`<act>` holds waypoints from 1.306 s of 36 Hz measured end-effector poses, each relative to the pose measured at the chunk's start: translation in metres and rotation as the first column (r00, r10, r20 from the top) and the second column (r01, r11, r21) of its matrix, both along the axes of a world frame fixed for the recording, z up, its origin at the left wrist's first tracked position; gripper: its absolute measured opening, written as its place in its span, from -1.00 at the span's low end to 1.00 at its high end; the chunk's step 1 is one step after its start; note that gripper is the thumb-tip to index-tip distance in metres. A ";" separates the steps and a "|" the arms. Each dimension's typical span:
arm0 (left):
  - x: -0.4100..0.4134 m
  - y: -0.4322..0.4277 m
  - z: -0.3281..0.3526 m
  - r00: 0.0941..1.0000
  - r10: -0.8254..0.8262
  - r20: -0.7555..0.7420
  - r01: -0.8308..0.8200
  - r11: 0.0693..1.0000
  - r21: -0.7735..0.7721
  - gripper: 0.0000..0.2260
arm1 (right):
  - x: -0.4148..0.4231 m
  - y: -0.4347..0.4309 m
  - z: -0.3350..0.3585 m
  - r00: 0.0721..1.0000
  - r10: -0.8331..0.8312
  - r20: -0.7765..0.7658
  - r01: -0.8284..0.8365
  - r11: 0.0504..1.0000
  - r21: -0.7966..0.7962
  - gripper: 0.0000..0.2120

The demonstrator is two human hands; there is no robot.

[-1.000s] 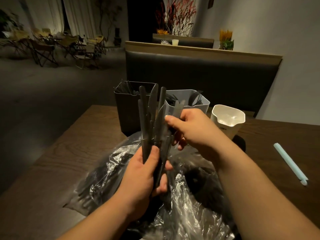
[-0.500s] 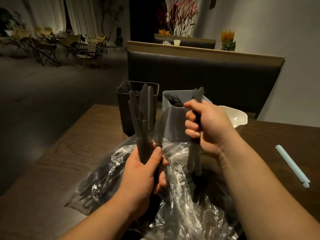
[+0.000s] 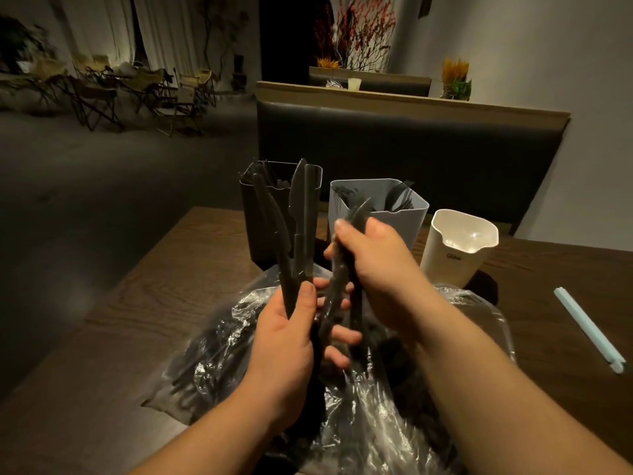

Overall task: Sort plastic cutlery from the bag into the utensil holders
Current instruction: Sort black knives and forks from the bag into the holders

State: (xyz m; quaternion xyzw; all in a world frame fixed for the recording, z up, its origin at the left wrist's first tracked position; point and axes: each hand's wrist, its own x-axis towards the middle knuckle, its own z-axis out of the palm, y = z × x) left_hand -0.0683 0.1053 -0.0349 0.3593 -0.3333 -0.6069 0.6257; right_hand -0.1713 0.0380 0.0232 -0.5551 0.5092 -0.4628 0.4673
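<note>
Pale blue pen (image 3: 587,329) aside — white holder (image 3: 457,265) beside bag (image 3: 212,365).

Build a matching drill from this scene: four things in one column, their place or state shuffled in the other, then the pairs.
1. left hand
2. right hand
3. cream holder
4. pale blue stick

A. lies on the table, far right
B. grips upright knives
C. stands right of the grey holder
D. grips blurred dark cutlery above the bag

Pairs: 1-B, 2-D, 3-C, 4-A.
</note>
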 end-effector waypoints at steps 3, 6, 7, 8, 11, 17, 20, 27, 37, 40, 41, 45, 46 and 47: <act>0.002 -0.003 0.000 0.996 0.080 -0.036 -0.078 0.996 0.045 -0.83 | -0.005 -0.011 0.015 0.975 0.005 0.222 -0.012 0.999 0.030 -0.83; 0.006 -0.006 -0.001 0.987 0.154 -0.035 -0.152 0.986 0.067 -0.87 | -0.004 -0.021 0.034 0.929 0.001 0.371 -0.001 1.000 -0.002 -0.87; 0.008 -0.008 -0.002 0.985 0.170 -0.032 -0.168 0.983 0.075 -0.85 | -0.002 -0.024 0.042 0.905 -0.001 0.426 0.010 1.000 -0.019 -0.87; 0.009 -0.009 -0.002 0.984 0.178 -0.030 -0.175 0.981 0.084 -0.84 | 0.001 -0.029 0.049 0.870 -0.004 0.493 0.021 0.999 -0.030 -0.87; 0.014 -0.013 -0.006 0.987 0.158 0.015 -0.159 0.983 0.096 -0.82 | 0.009 -0.048 0.073 0.800 -0.013 0.600 0.072 0.995 -0.074 -0.85; 0.016 -0.016 -0.003 0.988 0.126 -0.091 -0.119 0.990 0.078 -0.78 | 0.038 -0.094 0.102 0.723 0.032 0.690 0.143 0.970 -0.196 -0.80; 0.019 -0.018 -0.004 0.984 0.134 -0.115 -0.125 0.989 0.081 -0.78 | 0.049 -0.110 0.106 0.746 0.018 0.666 0.210 0.942 -0.260 -0.80; 0.025 -0.017 -0.006 0.989 0.072 -0.132 -0.064 0.996 0.067 -0.73 | 0.067 -0.130 0.093 0.922 -0.058 0.382 0.162 0.956 -0.245 -0.91; 0.027 -0.013 -0.006 0.996 0.035 -0.083 -0.031 0.999 0.043 -0.67 | 0.068 -0.127 0.073 0.950 0.022 -0.310 -0.029 0.999 -0.018 -0.81; 0.026 -0.012 -0.006 0.995 0.027 -0.098 -0.023 0.999 0.040 -0.69 | 0.064 -0.127 0.069 0.916 0.011 -0.401 -0.032 0.998 -0.046 -0.86; 0.026 -0.012 -0.006 0.994 0.020 -0.104 -0.016 0.999 0.037 -0.70 | 0.063 -0.126 0.069 0.903 0.011 -0.429 -0.041 0.997 -0.061 -0.86; 0.024 -0.009 -0.004 0.993 -0.015 -0.116 0.018 1.000 0.021 -0.73 | 0.055 -0.117 0.074 0.920 0.018 -0.392 -0.090 0.982 -0.166 -0.76; 0.023 -0.009 -0.004 0.993 -0.026 -0.115 0.028 0.999 0.017 -0.74 | 0.052 -0.112 0.077 0.927 0.004 -0.375 -0.087 0.975 -0.203 -0.71; 0.023 -0.008 -0.004 0.993 -0.037 -0.112 0.039 0.999 0.013 -0.75 | 0.048 -0.105 0.080 0.933 -0.017 -0.359 -0.075 0.968 -0.240 -0.69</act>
